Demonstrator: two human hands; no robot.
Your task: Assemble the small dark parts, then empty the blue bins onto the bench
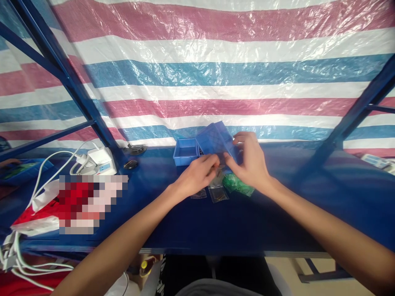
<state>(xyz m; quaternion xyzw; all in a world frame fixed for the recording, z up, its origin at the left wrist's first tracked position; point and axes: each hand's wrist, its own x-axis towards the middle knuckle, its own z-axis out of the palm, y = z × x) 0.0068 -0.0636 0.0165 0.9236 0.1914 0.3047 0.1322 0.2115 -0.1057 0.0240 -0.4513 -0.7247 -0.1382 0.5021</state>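
Note:
My right hand (249,160) grips a small blue plastic bin (216,142), tipped up on its side over the blue bench (277,209). My left hand (200,172) is closed beside the bin's lower edge, fingers pinched on something I cannot make out. Under the hands lie small clear plastic bags (218,194) with dark parts in them, and a green bag (237,185) lies below my right hand. A second blue bin (185,151) stands upright just left of the tipped one.
A striped red, white and blue tarp (216,61) hangs behind the bench between blue frame posts (70,74). At left are a white power adapter (98,161) with white cables, a dark small object (131,164) and a red-and-white bag (37,213).

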